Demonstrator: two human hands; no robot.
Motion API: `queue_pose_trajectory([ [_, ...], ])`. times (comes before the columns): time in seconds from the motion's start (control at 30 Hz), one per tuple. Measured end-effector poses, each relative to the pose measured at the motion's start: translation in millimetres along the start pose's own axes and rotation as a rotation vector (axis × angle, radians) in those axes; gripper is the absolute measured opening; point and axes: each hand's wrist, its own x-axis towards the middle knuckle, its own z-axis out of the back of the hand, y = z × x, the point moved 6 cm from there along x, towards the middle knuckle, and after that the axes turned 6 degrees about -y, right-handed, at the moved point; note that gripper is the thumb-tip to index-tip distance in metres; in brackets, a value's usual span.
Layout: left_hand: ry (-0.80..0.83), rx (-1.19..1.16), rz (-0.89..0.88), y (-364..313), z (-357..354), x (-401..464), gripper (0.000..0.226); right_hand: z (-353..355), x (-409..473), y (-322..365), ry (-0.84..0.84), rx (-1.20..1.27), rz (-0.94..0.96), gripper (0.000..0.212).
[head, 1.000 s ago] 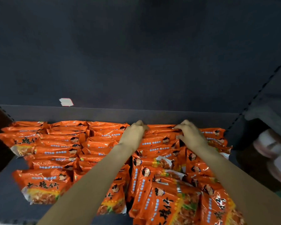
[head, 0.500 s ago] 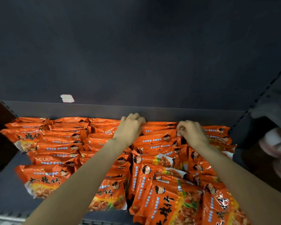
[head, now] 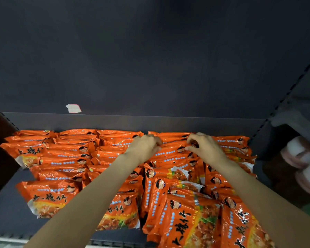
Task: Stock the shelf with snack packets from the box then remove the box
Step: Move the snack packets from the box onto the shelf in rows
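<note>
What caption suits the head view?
Both hands, left and right, adjust orange snack packets at the shelf's back.

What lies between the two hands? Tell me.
Head view: orange snack packets of the back rows lie between the left hand and right hand.

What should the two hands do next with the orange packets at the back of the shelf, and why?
Probably press the rear packet down and back toward the back wall. Both the left hand and the right hand have fingers curled on packets in the back row, which lies close to that wall, so settling it flat seems the likely step.
</note>
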Motion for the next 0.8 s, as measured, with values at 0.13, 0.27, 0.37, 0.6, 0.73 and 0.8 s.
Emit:
queue_pose_trajectory([
  [0.13,-0.019,0.011,0.081,3,-1,5,0.027,-5,-1,5,-0.055,-0.135,-0.030,0.015],
  [0.27,-0.068,0.062,0.094,0,2,6,0.024,-1,-1,7,-0.094,-0.139,-0.048,0.022],
  [0.37,-0.185,0.075,0.110,5,12,4,0.025,-3,-2,11,-0.089,-0.134,-0.030,0.024],
  [0.6,-0.245,0.139,0.187,19,13,0,0.023,9,-3,-3,-0.099,-0.175,-0.057,0.013],
  [0.73,-0.154,0.177,0.162,22,3,-6,0.027,12,-8,-13,-0.075,-0.180,-0.102,0.011],
  [0.8,-0.179,0.110,0.113,18,5,-10,0.031,10,-10,-7,-0.049,-0.160,-0.071,0.021],
])
